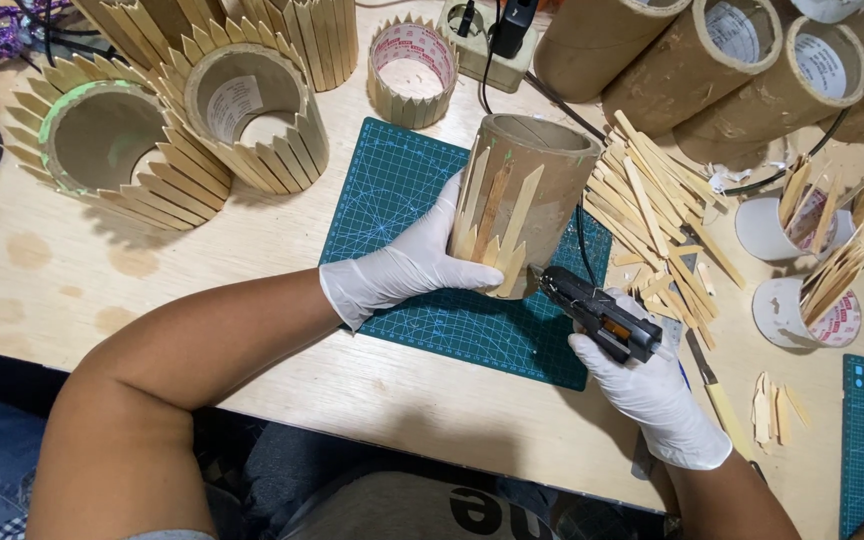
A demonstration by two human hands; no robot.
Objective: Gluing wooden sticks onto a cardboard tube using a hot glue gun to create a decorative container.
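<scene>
My left hand, in a white glove, grips a cardboard tube standing on a green cutting mat. Its fingers press on pointed wooden sticks that lean against the tube's side. My right hand, also gloved, holds a black glue gun. The gun's nozzle points at the lower edge of the sticks on the tube. A black cord runs up from the gun behind the tube.
A heap of loose wooden sticks lies right of the tube. Stick-covered tubes stand at the back left, bare tubes at the back right. Small cups hold more sticks. A craft knife lies near my right hand.
</scene>
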